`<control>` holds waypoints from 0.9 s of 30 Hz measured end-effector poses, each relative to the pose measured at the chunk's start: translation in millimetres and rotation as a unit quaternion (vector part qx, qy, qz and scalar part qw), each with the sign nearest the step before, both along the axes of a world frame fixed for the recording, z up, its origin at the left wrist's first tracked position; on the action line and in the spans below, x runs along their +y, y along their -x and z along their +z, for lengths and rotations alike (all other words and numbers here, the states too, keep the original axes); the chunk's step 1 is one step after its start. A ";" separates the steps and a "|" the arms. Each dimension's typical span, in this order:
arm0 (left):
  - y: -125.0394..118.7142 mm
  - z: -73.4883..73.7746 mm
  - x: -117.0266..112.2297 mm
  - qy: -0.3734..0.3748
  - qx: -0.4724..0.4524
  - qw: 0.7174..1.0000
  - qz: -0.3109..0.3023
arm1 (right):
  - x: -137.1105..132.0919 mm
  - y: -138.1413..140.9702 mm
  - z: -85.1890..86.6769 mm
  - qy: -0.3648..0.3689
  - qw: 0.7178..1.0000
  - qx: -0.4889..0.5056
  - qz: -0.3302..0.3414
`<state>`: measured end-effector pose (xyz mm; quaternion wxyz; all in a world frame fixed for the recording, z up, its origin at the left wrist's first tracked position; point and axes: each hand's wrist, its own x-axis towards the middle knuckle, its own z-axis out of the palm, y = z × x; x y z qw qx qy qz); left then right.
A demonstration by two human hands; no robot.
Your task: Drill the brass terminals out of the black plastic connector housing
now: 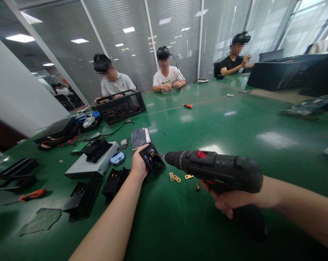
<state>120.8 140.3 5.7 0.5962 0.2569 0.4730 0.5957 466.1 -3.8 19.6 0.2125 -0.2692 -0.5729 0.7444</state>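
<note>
My right hand [226,201] is wrapped round the grip of a black cordless drill [221,168]. The drill points left, and its thin bit reaches into an open black plastic housing [154,161]. My left hand [139,163] holds that housing tilted above the table, its open side towards the drill. Small brass-coloured metal parts show inside the housing; whether the bit touches a screw I cannot tell. Below the drill lie several brass plates [176,177] and a small screw-like piece [198,187]. Similar black housings [81,199] sit left of my left forearm.
The green table [207,119] carries a silver drive [95,165], a round blue object [117,158], an orange-handled screwdriver [33,195] and another screwdriver [188,106] farther off. A black computer case [122,107] stands at the back. Three people sit across the table.
</note>
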 end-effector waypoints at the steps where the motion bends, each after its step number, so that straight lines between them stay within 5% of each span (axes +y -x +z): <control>1: -0.3 0.8 -0.4 0.001 0.001 1.000 0.001 | -0.4 -0.5 -0.1 0.000 1.000 0.002 0.003; 27: 5.2 -4.8 5.0 -0.006 0.006 1.000 -0.003 | 0.8 4.2 -6.1 -0.026 1.000 0.015 0.005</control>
